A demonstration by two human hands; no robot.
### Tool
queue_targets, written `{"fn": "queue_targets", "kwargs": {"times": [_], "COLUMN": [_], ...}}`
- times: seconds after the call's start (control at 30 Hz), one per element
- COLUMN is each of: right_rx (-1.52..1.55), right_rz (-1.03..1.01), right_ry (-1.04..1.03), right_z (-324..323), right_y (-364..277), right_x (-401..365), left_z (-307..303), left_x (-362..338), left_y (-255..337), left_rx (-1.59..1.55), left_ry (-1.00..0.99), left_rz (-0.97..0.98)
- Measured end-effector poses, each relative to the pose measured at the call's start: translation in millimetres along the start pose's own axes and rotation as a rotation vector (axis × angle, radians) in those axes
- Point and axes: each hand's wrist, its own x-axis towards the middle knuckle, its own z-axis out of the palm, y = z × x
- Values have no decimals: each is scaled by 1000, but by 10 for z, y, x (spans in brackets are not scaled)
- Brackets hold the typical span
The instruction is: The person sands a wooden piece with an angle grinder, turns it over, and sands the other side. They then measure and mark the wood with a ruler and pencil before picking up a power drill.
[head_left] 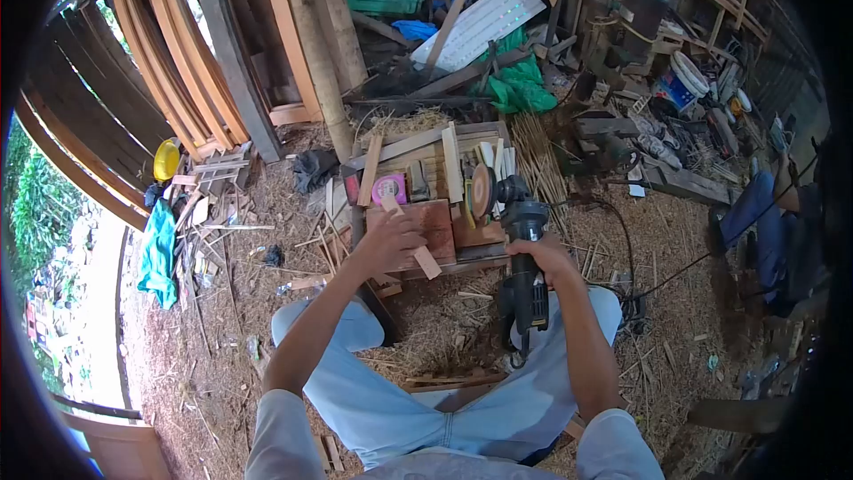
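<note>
My right hand is wrapped round the body of a black angle grinder, which points away from me. A tan sanding disc is fitted at its head, turned toward the left. With my left hand I grip a short, thin wood strip, held at a slant over a reddish-brown board. The fingers cover the middle of the strip. Just beyond it lies a pink, round-faced object on the low wooden bench. The disc is apart from the strip.
Wood pieces lie along the back of the bench. The grinder's cord loops on the right. Shavings and offcuts cover the floor. A person's leg in blue trousers is at the right; wooden frames stand at the back left.
</note>
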Motion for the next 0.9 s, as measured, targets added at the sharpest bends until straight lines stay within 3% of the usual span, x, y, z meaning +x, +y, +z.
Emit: {"fn": "queue_targets", "kwargs": {"times": [0.17,0.23,0.43,0.57,0.9], "right_rx": [-43,-41,-76,-169,-257], "right_rz": [30,-37,53,139,87], "right_ry": [-69,-73,-81,-55,-68], "right_z": [-57,-24,-6,27,135], "right_y": [274,255,316,315,405], "right_x": [182,175,141,97,168], "left_z": [201,332,472,436,466], "left_x": [-106,-83,169,239,229], "left_y": [34,65,195,265,226], "left_rx": [-136,-78,-127,-145,-191], "left_ry": [81,242,404,445,483], "left_rz": [-151,-245,-398,-449,-425]}}
